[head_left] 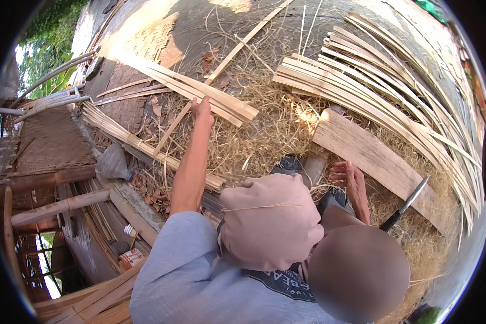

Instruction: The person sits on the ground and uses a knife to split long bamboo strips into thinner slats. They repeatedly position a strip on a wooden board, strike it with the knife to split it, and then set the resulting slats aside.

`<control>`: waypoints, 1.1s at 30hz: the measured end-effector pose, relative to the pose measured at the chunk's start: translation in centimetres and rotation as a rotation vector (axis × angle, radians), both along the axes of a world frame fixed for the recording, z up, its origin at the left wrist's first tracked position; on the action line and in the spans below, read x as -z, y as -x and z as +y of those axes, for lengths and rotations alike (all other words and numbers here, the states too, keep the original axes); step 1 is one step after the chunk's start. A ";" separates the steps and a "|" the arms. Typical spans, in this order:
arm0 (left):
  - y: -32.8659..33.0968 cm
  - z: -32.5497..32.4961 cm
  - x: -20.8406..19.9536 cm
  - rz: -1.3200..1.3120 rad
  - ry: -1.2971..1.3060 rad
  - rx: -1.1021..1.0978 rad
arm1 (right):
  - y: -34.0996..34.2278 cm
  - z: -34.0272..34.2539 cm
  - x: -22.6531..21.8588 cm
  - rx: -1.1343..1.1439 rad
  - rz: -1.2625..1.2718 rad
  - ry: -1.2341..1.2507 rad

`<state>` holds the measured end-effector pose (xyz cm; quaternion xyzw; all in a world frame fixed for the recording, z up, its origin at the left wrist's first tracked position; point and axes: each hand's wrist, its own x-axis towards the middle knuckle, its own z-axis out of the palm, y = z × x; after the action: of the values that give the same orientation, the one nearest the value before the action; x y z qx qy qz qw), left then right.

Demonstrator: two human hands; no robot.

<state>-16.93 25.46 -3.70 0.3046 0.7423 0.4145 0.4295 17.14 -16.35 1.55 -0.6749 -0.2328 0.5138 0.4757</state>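
My left hand [202,112] reaches forward and is closed on the near edge of a few flat, pale bamboo strips [221,100], which lie side by side and run off to the upper left. Held low near the wooden board, my right hand [352,183] is empty with its fingers loosely curled and apart. The board [375,156] slants down to the right. A knife [405,204] with a dark handle rests with its blade over the board's lower end. Pink cloth [270,221] bulges up between my arms.
A large fan of split bamboo strips [383,97] spreads at the right. Curly shavings [264,102] cover much of the ground. Another strip bundle [146,143] lies at the left, near a plastic bag [113,163] and a bamboo frame [59,208].
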 end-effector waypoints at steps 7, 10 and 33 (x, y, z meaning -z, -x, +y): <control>-12.1 -2.3 -11.5 -0.155 -0.203 1.061 | -5.4 -6.0 -1.5 0.354 -0.621 0.046; -19.1 -4.1 -18.1 0.089 -0.277 1.440 | -9.7 -12.8 2.0 0.621 -1.055 0.234; -25.9 -2.0 -2.1 1.073 -0.983 1.804 | -10.9 -21.3 7.5 0.547 -1.141 0.810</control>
<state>9.01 23.48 -1.56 0.9941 0.1008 0.0189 0.0344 28.07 -37.61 -5.92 -0.9925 -0.0601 -0.0070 0.1063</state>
